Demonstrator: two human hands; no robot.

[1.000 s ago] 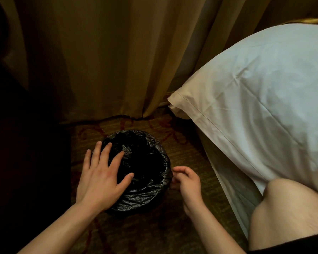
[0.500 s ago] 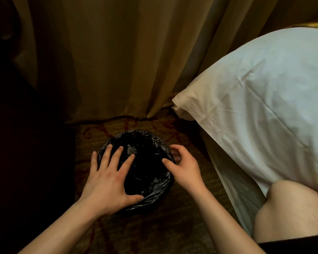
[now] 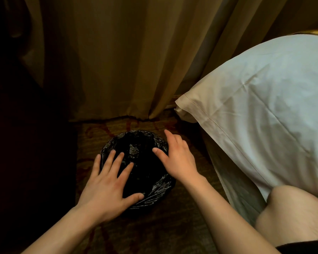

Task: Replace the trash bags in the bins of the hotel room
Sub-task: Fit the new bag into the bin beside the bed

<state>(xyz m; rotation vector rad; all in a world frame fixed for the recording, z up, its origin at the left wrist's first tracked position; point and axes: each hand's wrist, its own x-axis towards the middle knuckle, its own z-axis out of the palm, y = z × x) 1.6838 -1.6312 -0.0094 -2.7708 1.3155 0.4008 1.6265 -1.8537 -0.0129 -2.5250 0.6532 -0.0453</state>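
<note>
Lining looks nearly finished on this bin: a black trash bag sits inside it, with its crinkled edge turned out over the rim all the way round. Nothing can be made out inside the bag, though the hollow is too dark to be sure, so I judge it to be the fresh liner and not the old one.

The left hand lies flat on the near-left part of the bin's rim, its fingers straight and spread over the plastic and the thumb along the near edge. The right hand rests on the far-right part of the rim with its fingers loosely extended and the thumb pointing toward the opening. Neither hand pinches or grasps anything; both seem to be pressing or smoothing the bag.

The bin stands on patterned carpet, with a curtain behind it and a white pillow to its right.

What is probably left here is only seating the liner snugly. Any other bins in the room are out of sight, so the rest of the job cannot be gauged
</note>
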